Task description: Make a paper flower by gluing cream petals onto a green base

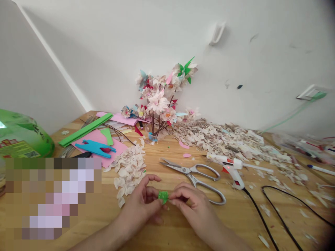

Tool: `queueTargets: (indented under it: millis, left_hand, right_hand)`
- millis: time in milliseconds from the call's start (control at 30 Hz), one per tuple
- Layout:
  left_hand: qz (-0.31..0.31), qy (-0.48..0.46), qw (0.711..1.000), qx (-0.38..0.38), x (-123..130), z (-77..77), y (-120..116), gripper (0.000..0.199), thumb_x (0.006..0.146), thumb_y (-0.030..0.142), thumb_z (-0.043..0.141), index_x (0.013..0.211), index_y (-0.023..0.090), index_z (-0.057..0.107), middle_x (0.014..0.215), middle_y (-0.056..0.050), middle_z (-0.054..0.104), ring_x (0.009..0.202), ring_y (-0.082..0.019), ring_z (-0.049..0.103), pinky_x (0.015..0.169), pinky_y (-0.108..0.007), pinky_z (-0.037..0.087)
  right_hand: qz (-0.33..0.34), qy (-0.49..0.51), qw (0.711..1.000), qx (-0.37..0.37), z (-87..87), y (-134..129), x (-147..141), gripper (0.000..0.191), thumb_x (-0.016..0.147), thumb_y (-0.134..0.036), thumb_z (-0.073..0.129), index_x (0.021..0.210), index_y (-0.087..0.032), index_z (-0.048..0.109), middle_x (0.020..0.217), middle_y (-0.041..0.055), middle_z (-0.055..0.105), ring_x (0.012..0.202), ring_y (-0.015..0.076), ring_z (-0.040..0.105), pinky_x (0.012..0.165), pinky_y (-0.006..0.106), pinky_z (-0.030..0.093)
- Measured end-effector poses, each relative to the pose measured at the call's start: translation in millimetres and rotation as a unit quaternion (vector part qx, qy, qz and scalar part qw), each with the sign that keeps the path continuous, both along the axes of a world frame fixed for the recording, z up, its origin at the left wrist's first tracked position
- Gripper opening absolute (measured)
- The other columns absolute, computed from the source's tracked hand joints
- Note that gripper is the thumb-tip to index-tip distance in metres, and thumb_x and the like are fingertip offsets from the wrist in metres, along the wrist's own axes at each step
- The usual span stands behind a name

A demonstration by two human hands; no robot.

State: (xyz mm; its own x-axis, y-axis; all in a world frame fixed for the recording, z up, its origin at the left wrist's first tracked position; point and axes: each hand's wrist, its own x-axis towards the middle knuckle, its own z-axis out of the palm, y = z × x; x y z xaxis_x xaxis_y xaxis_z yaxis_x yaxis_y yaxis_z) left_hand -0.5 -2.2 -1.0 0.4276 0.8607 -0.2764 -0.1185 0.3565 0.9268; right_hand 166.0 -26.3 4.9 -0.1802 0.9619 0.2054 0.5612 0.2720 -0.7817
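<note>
Both hands meet low over the wooden counter (183,230), and a small green crumpled piece (163,196) sits right between them. The left hand (142,204) pinches it from the left with thumb and fingertips, the forefinger arched above; the right hand (187,202) pinches its other side with fingers curled close. So each of the 2 hands is closed narrowly on that green piece, held just above the wood.

Just beyond the right hand lie steel scissors (196,176), blades apart, and near them to the right a white glue gun (231,167) with red trim and a black cord (264,223) trailing off. Left of the left hand is a heap of pale petals (128,167). Farther back stands a paper flower bouquet (159,101) against the wall, with pink sheets (119,146), a blue cutout (95,147) and a green strip (85,129) on its left. A green bottle (21,136) at the far left carries a label, but its writing is too small to read.
</note>
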Motion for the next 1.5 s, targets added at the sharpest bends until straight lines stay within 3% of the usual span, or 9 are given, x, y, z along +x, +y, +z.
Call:
queueTargets:
  millis: [233, 400, 600, 867, 1033, 1233, 1400, 1500]
  left_hand:
    - [0.031, 0.032, 0.995, 0.089, 1.6, -9.2, -3.1, 0.056, 0.056, 0.019, 0.07, 0.102, 0.024, 0.038, 0.06, 0.006, 0.056, 0.056, -0.013, 0.058, 0.04, -0.019, 0.046]
    - [0.048, 0.059, 0.993, 0.093, 2.4, -7.4, -2.3, 0.055, 0.058, 0.021, 0.069, 0.104, 0.023, 0.038, 0.059, 0.005, 0.06, 0.054, -0.014, 0.06, 0.041, -0.019, 0.045]
    - [0.046, 0.048, 0.997, 0.04, 6.2, -0.2, -1.6, 0.06, 0.058, 0.022, 0.068, 0.103, 0.022, 0.029, 0.058, 0.003, 0.063, 0.063, -0.024, 0.065, 0.037, -0.026, 0.049]
    - [0.029, 0.005, 0.999, -0.038, 2.4, 11.7, -0.4, 0.06, 0.059, 0.022, 0.072, 0.103, 0.02, 0.031, 0.062, 0.0, 0.067, 0.067, -0.023, 0.067, 0.04, -0.023, 0.051]
    - [0.023, -0.031, 0.995, -0.094, -0.1, 11.7, 1.6, 0.063, 0.059, 0.02, 0.073, 0.108, 0.019, 0.033, 0.071, -0.003, 0.068, 0.074, -0.023, 0.067, 0.043, -0.023, 0.052]
    - [0.007, -0.066, 0.984, -0.167, -3.8, 13.6, 3.1, 0.059, 0.067, 0.018, 0.065, 0.115, 0.016, 0.032, 0.086, -0.008, 0.066, 0.08, -0.023, 0.066, 0.047, -0.023, 0.053]
    - [0.002, -0.034, 0.996, -0.082, -2.9, 8.2, 3.8, 0.07, 0.06, 0.019, 0.071, 0.115, 0.019, 0.027, 0.08, -0.006, 0.064, 0.082, -0.025, 0.064, 0.048, -0.028, 0.053]
    - [0.032, -0.026, 0.999, -0.016, -0.3, 0.8, 4.5, 0.069, 0.055, 0.022, 0.074, 0.108, 0.021, 0.03, 0.077, -0.003, 0.06, 0.075, -0.022, 0.063, 0.047, -0.026, 0.051]
  right_hand:
    - [-0.043, 0.038, 0.998, -0.039, -2.6, 1.7, -3.6, 0.012, 0.068, -0.009, 0.059, 0.065, -0.019, 0.064, 0.064, -0.0006, 0.059, 0.062, 0.014, 0.055, 0.058, 0.023, 0.041]
    - [-0.054, 0.044, 0.997, -0.039, -3.2, 1.9, -4.8, 0.011, 0.068, -0.011, 0.059, 0.063, -0.019, 0.063, 0.063, -0.0012, 0.057, 0.061, 0.0138, 0.054, 0.057, 0.023, 0.04]
    - [-0.059, 0.058, 0.996, -0.037, -3.8, 1.2, -4.2, 0.009, 0.069, -0.012, 0.059, 0.064, -0.019, 0.06, 0.065, -0.002, 0.054, 0.062, 0.0129, 0.053, 0.056, 0.022, 0.04]
    - [-0.062, 0.121, 0.986, -0.093, -5.3, 5.8, -2.3, 0.004, 0.067, -0.017, 0.063, 0.069, -0.019, 0.06, 0.068, -0.0023, 0.056, 0.061, 0.0121, 0.053, 0.054, 0.022, 0.041]
    - [0.005, 0.168, 0.983, -0.077, -5.0, 10.7, 0.8, 0.004, 0.069, -0.022, 0.065, 0.071, -0.02, 0.068, 0.073, 0.001, 0.06, 0.07, 0.015, 0.057, 0.063, 0.025, 0.044]
    - [-0.014, 0.154, 0.987, -0.047, -4.9, 8.2, 0.8, 0.005, 0.069, -0.02, 0.065, 0.067, -0.02, 0.069, 0.071, 0.001, 0.057, 0.066, 0.014, 0.055, 0.058, 0.024, 0.042]
    - [-0.044, 0.162, 0.985, -0.049, -7.4, 9.5, 0.0, 0.008, 0.07, -0.022, 0.062, 0.067, -0.019, 0.068, 0.068, 0.0014, 0.056, 0.063, 0.0141, 0.054, 0.054, 0.024, 0.042]
    - [-0.055, 0.179, 0.98, -0.065, -8.9, 10.1, -0.1, 0.011, 0.07, -0.027, 0.063, 0.065, -0.018, 0.067, 0.067, 0.0015, 0.055, 0.06, 0.0138, 0.052, 0.05, 0.024, 0.041]
